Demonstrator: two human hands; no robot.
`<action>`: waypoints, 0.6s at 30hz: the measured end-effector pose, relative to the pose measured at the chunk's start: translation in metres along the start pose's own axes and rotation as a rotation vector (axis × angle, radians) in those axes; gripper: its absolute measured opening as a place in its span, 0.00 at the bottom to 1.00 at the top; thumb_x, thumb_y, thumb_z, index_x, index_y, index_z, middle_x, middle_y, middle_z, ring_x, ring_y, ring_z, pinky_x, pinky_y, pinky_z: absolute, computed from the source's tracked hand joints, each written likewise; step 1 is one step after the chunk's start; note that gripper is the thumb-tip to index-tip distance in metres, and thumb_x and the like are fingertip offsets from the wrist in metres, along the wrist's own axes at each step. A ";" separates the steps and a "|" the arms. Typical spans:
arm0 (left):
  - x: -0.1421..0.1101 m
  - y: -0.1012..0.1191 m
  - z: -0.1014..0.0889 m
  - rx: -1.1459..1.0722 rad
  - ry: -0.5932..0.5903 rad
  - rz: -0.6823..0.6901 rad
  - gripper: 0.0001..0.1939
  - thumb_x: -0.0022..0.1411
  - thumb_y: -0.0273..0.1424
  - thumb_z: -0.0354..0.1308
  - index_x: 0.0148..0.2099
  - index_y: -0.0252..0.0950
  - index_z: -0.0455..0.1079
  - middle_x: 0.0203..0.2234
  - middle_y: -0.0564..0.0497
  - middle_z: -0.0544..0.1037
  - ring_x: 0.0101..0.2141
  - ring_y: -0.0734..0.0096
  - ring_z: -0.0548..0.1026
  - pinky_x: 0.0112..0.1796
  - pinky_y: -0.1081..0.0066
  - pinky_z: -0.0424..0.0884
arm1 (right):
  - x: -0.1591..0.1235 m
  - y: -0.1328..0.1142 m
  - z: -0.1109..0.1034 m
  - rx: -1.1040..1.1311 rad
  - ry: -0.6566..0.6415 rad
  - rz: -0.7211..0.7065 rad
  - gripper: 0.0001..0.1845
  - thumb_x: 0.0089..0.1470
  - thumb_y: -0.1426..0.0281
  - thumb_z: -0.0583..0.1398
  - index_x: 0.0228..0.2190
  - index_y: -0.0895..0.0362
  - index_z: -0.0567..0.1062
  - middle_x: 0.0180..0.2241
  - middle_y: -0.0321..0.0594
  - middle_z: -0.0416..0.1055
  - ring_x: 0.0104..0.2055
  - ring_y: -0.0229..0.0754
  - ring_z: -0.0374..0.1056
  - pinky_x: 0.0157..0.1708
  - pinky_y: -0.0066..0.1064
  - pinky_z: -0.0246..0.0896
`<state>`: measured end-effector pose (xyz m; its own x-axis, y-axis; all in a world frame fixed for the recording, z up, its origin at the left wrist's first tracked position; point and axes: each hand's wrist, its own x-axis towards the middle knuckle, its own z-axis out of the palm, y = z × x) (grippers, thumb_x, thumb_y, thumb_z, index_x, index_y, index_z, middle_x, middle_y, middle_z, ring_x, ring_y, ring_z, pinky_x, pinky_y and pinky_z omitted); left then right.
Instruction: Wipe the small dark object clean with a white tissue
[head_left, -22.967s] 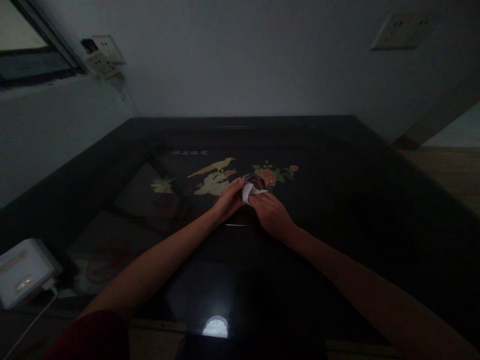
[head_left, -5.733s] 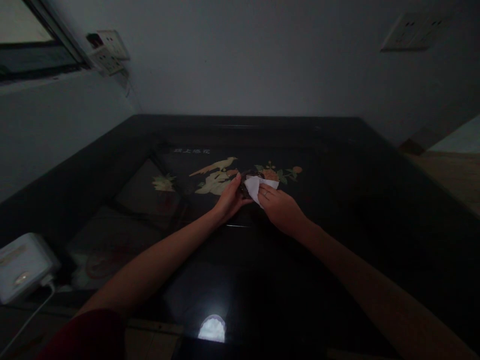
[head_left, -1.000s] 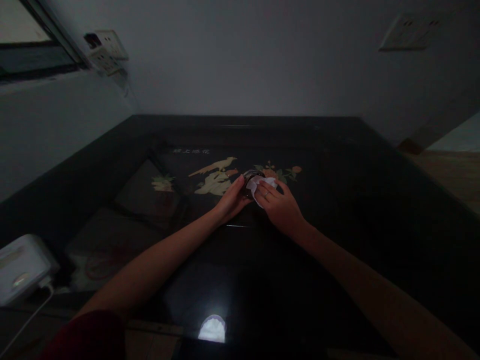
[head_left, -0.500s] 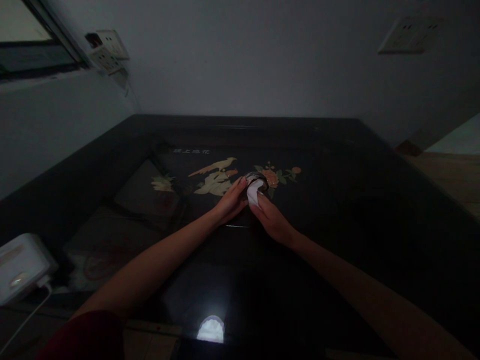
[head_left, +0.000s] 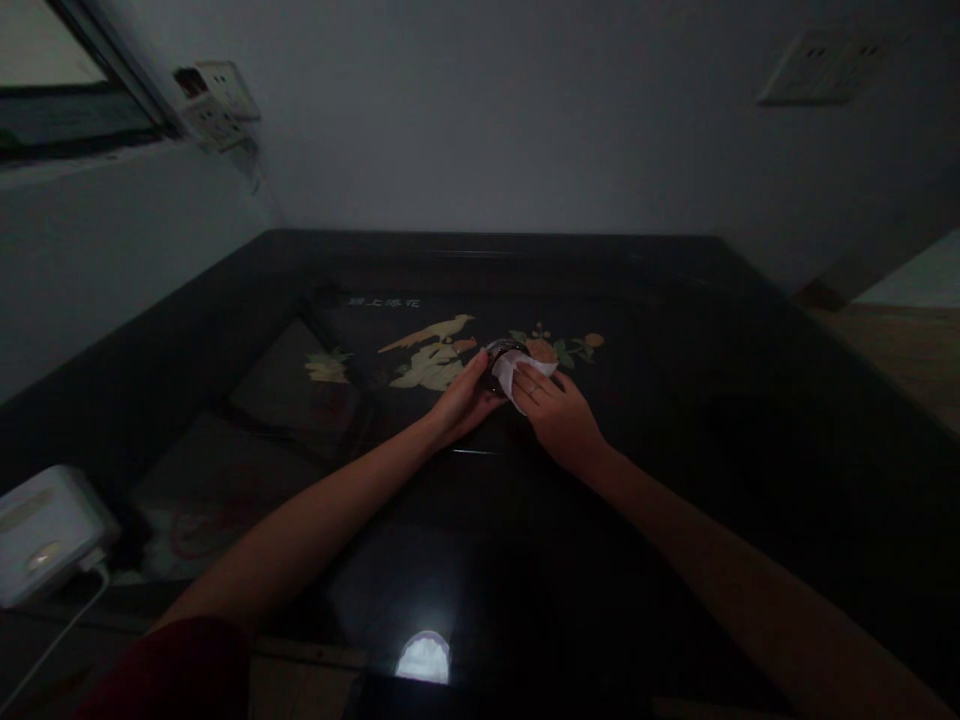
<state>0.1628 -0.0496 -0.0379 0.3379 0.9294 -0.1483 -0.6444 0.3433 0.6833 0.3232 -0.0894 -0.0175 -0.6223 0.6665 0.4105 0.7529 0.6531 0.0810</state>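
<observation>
Head view | dark, glossy round object (head_left: 496, 380) | left hand (head_left: 463, 402) gripping it | right hand (head_left: 559, 412) pinching white tissue (head_left: 507, 371)

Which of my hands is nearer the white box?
Left. Your left hand is ahead and to the right of the white box; your right hand is farther right.

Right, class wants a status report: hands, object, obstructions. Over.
Left hand gripping dark, shiny round object, exact type unclear. Right hand pressing white tissue or cloth to it. Nothing visible blocking either hand.
</observation>
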 end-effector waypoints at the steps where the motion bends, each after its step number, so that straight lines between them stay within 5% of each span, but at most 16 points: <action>1: -0.001 0.000 0.001 0.004 -0.004 -0.003 0.17 0.60 0.41 0.58 0.48 0.38 0.71 0.44 0.47 0.76 0.41 0.69 0.73 0.43 0.69 0.67 | 0.000 0.001 -0.002 -0.008 0.009 -0.002 0.21 0.59 0.81 0.49 0.53 0.62 0.70 0.56 0.52 0.67 0.61 0.51 0.59 0.53 0.50 0.58; 5: -0.005 0.003 0.005 0.024 -0.017 -0.010 0.16 0.60 0.41 0.58 0.47 0.38 0.72 0.45 0.46 0.75 0.42 0.68 0.72 0.43 0.69 0.67 | 0.001 0.003 -0.004 -0.016 0.013 0.004 0.22 0.60 0.80 0.48 0.53 0.61 0.70 0.58 0.51 0.65 0.62 0.51 0.58 0.54 0.52 0.57; 11: -0.004 0.004 0.004 0.024 0.008 -0.006 0.14 0.61 0.39 0.58 0.46 0.38 0.72 0.45 0.47 0.76 0.43 0.67 0.72 0.43 0.70 0.67 | 0.000 -0.005 0.004 0.070 -0.011 0.033 0.20 0.60 0.79 0.49 0.53 0.68 0.68 0.56 0.55 0.67 0.61 0.51 0.59 0.51 0.41 0.64; 15: -0.005 0.004 0.003 0.064 0.004 0.009 0.13 0.61 0.38 0.58 0.46 0.37 0.72 0.42 0.47 0.76 0.42 0.68 0.73 0.44 0.70 0.68 | -0.001 -0.011 0.007 0.337 0.053 0.094 0.17 0.60 0.74 0.53 0.49 0.67 0.70 0.51 0.55 0.71 0.56 0.51 0.64 0.55 0.41 0.60; 18: -0.006 0.004 0.003 0.089 -0.026 0.020 0.13 0.61 0.37 0.58 0.46 0.36 0.71 0.41 0.47 0.76 0.40 0.68 0.74 0.44 0.69 0.68 | 0.000 -0.014 0.006 0.627 0.050 0.155 0.13 0.59 0.71 0.55 0.45 0.64 0.70 0.45 0.52 0.73 0.48 0.47 0.69 0.49 0.38 0.65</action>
<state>0.1603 -0.0540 -0.0317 0.3443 0.9316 -0.1165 -0.5882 0.3107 0.7466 0.3113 -0.0963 -0.0237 -0.4944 0.7622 0.4179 0.5556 0.6469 -0.5223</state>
